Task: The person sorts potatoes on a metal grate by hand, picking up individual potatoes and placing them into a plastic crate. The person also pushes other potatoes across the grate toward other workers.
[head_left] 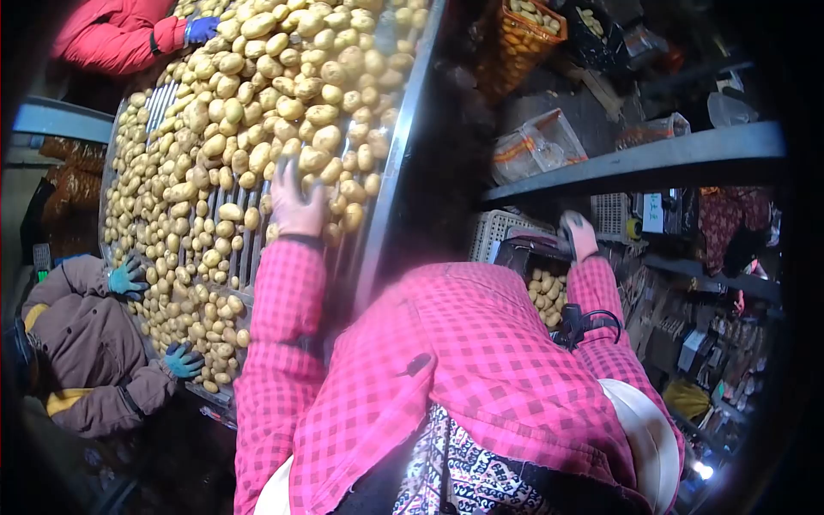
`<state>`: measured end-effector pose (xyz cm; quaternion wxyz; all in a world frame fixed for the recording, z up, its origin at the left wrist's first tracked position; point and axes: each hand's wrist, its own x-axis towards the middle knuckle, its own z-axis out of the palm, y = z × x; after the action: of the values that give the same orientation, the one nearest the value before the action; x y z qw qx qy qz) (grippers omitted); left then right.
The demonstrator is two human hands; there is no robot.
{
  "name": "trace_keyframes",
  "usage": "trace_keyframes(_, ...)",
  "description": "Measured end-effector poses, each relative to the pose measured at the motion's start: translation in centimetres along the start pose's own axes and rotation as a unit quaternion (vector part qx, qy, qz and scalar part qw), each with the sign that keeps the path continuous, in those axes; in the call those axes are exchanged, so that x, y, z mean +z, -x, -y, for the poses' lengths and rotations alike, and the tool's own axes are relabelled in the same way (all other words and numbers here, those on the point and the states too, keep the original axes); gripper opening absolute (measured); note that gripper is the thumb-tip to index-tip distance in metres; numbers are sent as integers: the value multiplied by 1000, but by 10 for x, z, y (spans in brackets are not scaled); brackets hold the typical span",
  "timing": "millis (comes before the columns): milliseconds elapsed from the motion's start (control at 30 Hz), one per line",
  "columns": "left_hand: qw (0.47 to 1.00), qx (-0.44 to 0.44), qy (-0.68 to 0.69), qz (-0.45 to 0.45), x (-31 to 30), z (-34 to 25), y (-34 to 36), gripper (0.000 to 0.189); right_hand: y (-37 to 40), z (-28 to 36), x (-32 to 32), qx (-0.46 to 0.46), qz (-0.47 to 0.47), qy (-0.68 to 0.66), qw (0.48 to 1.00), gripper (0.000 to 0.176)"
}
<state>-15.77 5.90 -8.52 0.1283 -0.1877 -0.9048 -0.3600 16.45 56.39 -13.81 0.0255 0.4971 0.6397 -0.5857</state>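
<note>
My left hand (297, 204), in a pink glove with grey fingers, reaches over the slatted sorting table (402, 142). Its fingers are stretched out and touch the potatoes (287, 107) spread thickly there. Off to the right, my right hand (578, 237), gloved alike, is beside a dark container (513, 256) with potatoes (547, 296) inside. Its fingers are partly bent and apart, and I see nothing in them. The right forearm partly covers that container.
A co-worker's teal-gloved hands (129, 276) are at the table's left edge; another person's blue-gloved hand (202, 31) is at the top. A metal beam (644, 163) crosses above white crates (498, 230). A net sack of potatoes (515, 43) stands at the upper right.
</note>
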Motion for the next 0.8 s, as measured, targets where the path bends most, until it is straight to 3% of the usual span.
trace_keyframes(33, 997, -26, -60, 43, 5, -6, -9, 67, -2, 48, 29, -51, 6, -4, 999, 27)
trace_keyframes(67, 986, -25, -129, 106, 10, -14, -15, 69, 4, 92, 65, -95, 18, 8, 995, 27)
trace_keyframes(100, 966, -25, -195, 168, 13, -19, -19, 71, -13, 114, 87, -242, 48, 121, 962, 29)
trace_keyframes(133, 959, -43, -207, 189, 17, -18, -11, 69, 25, 166, 131, -311, 69, 177, 931, 31)
trace_keyframes(167, 951, -64, -219, 207, 19, -15, 0, 67, 20, 178, 163, -360, 96, 191, 908, 31)
trace_keyframes(200, 961, -87, -167, 204, 15, -10, 11, 66, 30, 197, 196, -302, 151, 185, 923, 32)
trace_keyframes(300, 965, -116, -108, 209, 2, 7, 45, 51, 31, 212, 272, -516, 202, 315, 771, 36)
trace_keyframes(367, 970, -135, -86, 181, -2, 21, 63, 46, 42, 221, 311, -587, 191, 413, 669, 30)
trace_keyframes(433, 965, -173, -39, 194, -11, 32, 71, 44, 51, 227, 339, -611, 146, 471, 619, 25)
trace_keyframes(467, 980, -132, -94, 119, -12, 31, 77, 45, 49, 231, 350, -596, 143, 517, 598, 23)
trace_keyframes(500, 982, -132, -60, 122, -17, 36, 78, 35, 46, 234, 356, -596, 152, 506, 605, 23)
trace_keyframes(567, 946, -230, -109, 202, -40, 21, 69, 18, 40, 241, 368, -597, 168, 484, 617, 23)
trace_keyframes(600, 956, -216, -103, 170, -37, 39, 80, 15, 37, 251, 375, -531, 209, 523, 633, 21)
trace_keyframes(700, 947, -258, -170, 83, -53, 36, 82, 24, 21, 255, 394, -635, 201, 415, 620, 23)
trace_keyframes(767, 944, -318, -89, 27, -66, 27, 78, 29, 12, 259, 415, -689, 252, 372, 569, 28)
trace_keyframes(800, 937, -347, -43, 3, -70, 10, 67, 29, 18, 261, 425, -672, 248, 440, 542, 28)
